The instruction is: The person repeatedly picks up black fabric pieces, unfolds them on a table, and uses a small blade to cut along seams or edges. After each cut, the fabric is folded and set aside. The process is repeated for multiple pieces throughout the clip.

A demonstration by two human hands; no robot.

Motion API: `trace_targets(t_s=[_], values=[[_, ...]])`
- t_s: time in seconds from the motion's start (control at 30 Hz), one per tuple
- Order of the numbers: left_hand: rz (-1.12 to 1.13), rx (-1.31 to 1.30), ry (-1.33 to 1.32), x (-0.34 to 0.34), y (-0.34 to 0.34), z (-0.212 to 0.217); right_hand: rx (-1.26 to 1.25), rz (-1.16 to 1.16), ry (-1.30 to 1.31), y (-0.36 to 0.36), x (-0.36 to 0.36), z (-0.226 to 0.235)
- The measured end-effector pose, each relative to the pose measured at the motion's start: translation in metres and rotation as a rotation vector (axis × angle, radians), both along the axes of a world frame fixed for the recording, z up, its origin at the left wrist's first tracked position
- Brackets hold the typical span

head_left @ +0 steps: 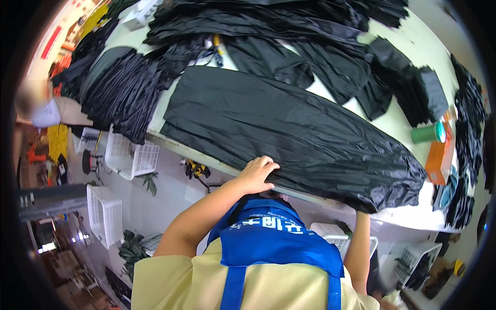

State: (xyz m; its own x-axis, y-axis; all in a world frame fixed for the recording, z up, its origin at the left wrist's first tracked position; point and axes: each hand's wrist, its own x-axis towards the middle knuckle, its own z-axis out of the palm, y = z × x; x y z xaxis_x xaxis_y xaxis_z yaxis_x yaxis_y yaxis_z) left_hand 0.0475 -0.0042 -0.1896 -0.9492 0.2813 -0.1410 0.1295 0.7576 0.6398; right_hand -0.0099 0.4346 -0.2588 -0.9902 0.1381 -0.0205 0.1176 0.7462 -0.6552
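Observation:
A long stack of black pleated fabric (289, 129) lies across the white table (408, 41) and overhangs its near edge. My left hand (258, 173) sits on the near edge of this stack, fingers curled over the cloth. My right forearm (358, 248) reaches up under the drooping right end of the stack, and that hand is hidden beneath the fabric. I wear a blue apron (274, 243) over a pale yellow shirt.
More black fabric pieces (124, 88) are heaped at the table's left, back and right. A green cylinder (429, 133) and an orange box (440, 157) stand at the right. White plastic baskets (132, 155) sit on the floor below. Another person (39, 106) is at far left.

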Motion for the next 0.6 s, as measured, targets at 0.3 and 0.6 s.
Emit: trace_targets(t_s=[0.3,0.6], values=[[1.494,0.472,0.146,0.005,-0.254,-0.032,-0.021,-0.494,0.127,0.101,0.113,0.056],[1.227,1.094,-0.063,0.004,-0.325,-0.005,0.616,0.096,-0.159,-0.009,0.032,0.065]])
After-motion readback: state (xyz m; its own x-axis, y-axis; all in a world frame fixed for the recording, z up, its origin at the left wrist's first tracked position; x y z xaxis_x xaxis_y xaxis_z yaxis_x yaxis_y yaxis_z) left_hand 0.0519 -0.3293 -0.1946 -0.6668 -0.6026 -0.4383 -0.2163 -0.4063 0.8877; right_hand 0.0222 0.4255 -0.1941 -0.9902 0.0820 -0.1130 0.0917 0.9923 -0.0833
